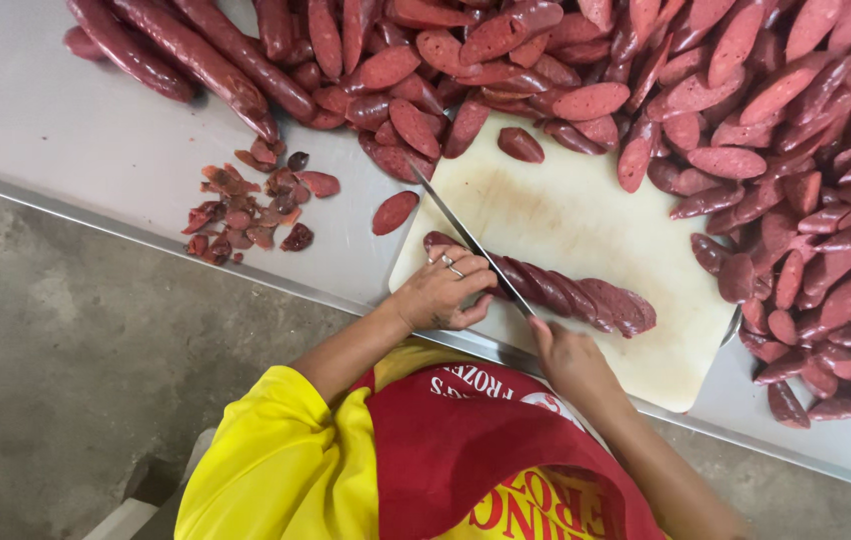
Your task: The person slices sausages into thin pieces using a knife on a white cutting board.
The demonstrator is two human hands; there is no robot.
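Slicing is under way on the pale cutting board (pixel 586 215), where a dark red sausage (pixel 556 292) is lying lengthwise near the front edge, its right part already fanning out in slanted slices. The left hand (pixel 438 292) is curling over the uncut end, fingers bent and pressing it down, rings showing on two of them. The right hand (pixel 564 352) is closing around the handle of a long knife (pixel 471 240), whose blade is angling across the sausage just beside the left fingertips. Heaps of finished slices (pixel 746 130) are crowding the board's far and right sides, whole sausages (pixel 186 50) are lying at the upper left, and trimmed scraps (pixel 251 210) are sitting apart on the steel table (pixel 56 110). By my judgement, the coming cut is calling for the holding fingers to be retreating along the short remaining stub, keeping clear of the edge.
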